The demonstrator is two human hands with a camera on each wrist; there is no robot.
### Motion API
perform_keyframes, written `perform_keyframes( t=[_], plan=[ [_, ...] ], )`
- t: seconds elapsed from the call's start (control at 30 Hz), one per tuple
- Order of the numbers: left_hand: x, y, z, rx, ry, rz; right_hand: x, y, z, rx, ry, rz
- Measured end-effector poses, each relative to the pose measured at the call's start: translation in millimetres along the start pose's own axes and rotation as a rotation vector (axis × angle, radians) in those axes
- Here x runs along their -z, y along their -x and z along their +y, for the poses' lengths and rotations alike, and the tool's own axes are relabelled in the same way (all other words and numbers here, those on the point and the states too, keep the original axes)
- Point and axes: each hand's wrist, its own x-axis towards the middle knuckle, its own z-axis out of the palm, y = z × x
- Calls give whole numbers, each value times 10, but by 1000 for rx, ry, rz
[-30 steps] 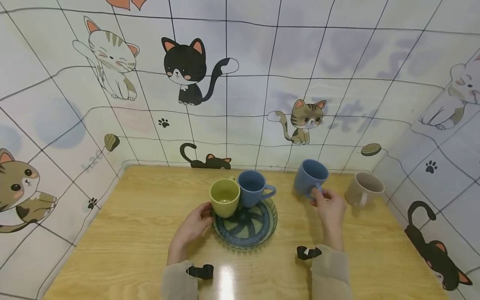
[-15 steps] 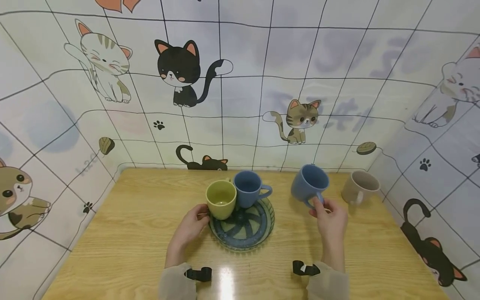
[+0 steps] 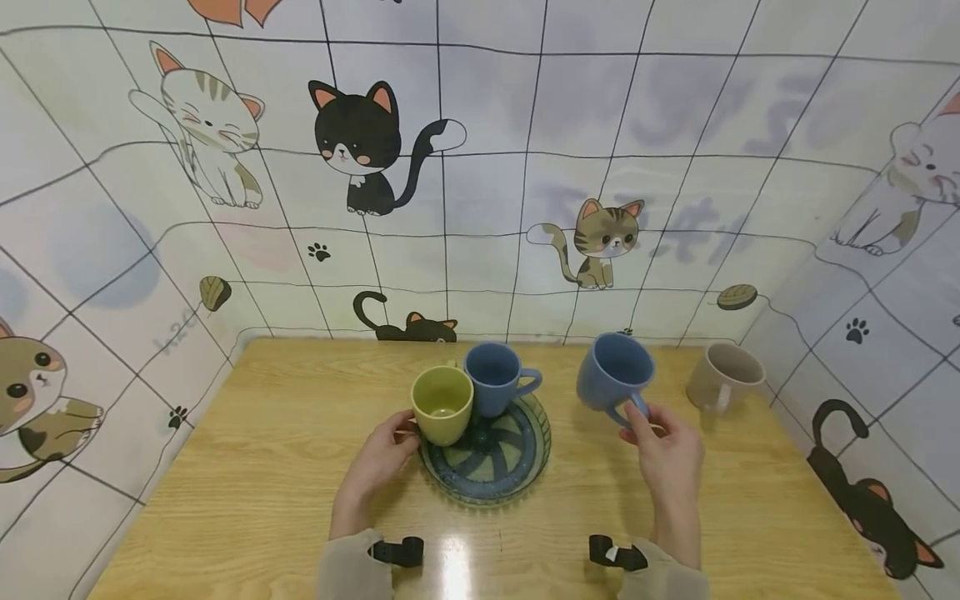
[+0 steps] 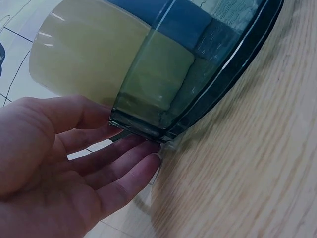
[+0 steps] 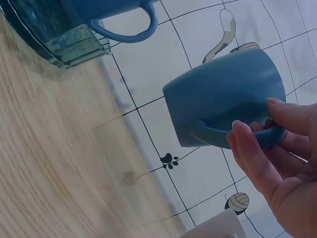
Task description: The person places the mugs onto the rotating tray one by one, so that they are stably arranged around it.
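My right hand (image 3: 671,454) pinches the handle of a blue mug (image 3: 615,371), which hangs tilted right of the dish. In the right wrist view, thumb and fingers close on the handle of this mug (image 5: 225,99). My left hand (image 3: 382,458) rests against the left edge of a round glass dish (image 3: 487,487) with a blue-green pattern. Its relaxed fingers touch the glass wall in the left wrist view. In the dish stand a yellow-green mug (image 3: 442,408) at the left and a second blue mug (image 3: 492,379) behind, side by side.
A beige mug (image 3: 725,379) stands at the back right of the wooden table (image 3: 285,433), beside the held mug. Walls with a cat-print covering (image 3: 480,192) close off the back and both sides.
My right hand has drawn the blue mug toward me and lifted it, tilting it a little. The left hand stays at the dish's edge.
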Motion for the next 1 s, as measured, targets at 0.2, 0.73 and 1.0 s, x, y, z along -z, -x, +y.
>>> perform_keyframes(
  t=[0.2,0.73,1.0],
  plan=[
    [14,-5,-14,18,6,5,-89,40,-41,48,2,-74],
    [-33,-30,-34,-34,50,-36,-264,111,-131,39,-99,-214],
    [-38,-35,-28,-37,85,-41,-289,133,-160,30,-117,-257]
  ],
)
